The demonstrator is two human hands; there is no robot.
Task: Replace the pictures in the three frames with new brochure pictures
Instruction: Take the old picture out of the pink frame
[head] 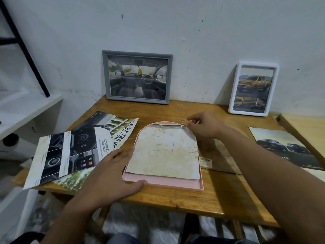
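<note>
Head view shows me a wooden table (175, 199) pushed against a white wall, with a pink arched frame (165, 184) lying flat at its middle. A stained sheet of paper (163, 152), cut to the same arch, lies face down inside that frame. My left hand (112, 173) rests on the frame's near left corner, fingers straight along its left edge and thumb along the bottom rim, holding nothing. My right hand (204, 127) reaches over the top right of the arch and pinches the paper's upper edge between thumb and fingertips. A grey frame (137, 77) with a car-interior picture leans against the wall behind, and a white frame (253, 88) showing a yellow truck leans further right. Brochure pages (73, 150) lie spread left of the pink frame, touching my left hand. Another brochure sheet (284, 148) sits at the right edge, and a brown board (221, 155) lies under my right forearm.
</note>
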